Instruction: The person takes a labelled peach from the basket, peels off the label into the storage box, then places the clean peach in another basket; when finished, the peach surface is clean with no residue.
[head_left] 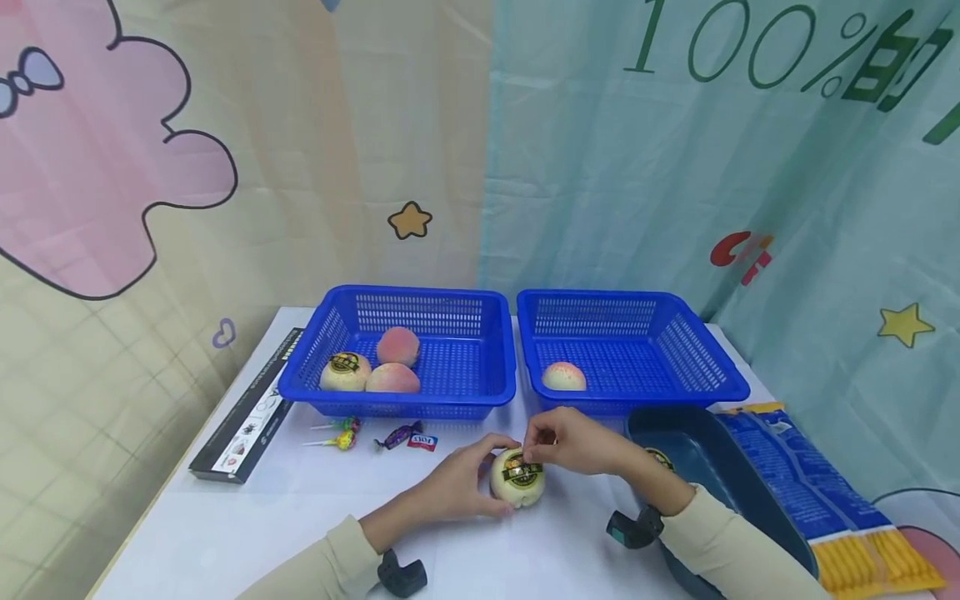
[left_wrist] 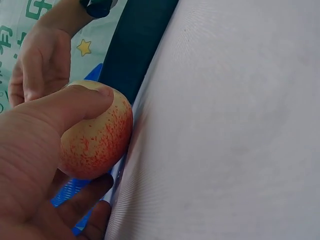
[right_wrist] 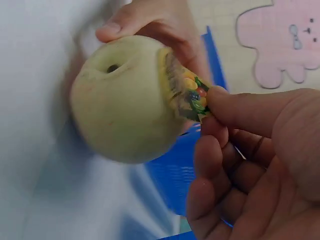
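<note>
A pale peach (head_left: 517, 497) with red speckles on one side (left_wrist: 102, 145) rests on the white table, held by my left hand (head_left: 467, 482) between thumb and fingers. My right hand (head_left: 573, 442) pinches one edge of the black and gold fruit sticker (right_wrist: 196, 95) on it. In the right wrist view that edge stands lifted off the skin, while the rest still lies against the peach. The left blue basket (head_left: 468, 408) behind holds two pink peaches (head_left: 393, 379) and a stickered one (head_left: 341, 377). One peach (head_left: 564, 377) sits in the right blue basket (head_left: 675, 396).
A dark blue tray (head_left: 750, 475) stands under my right forearm, with a partly hidden gold-and-black sticker (head_left: 660, 458) in it. Beyond lies a blue and yellow packet (head_left: 795, 475). Lollipops (head_left: 345, 439), wrapped candies (head_left: 399, 434) and a long black box (head_left: 251, 408) lie left.
</note>
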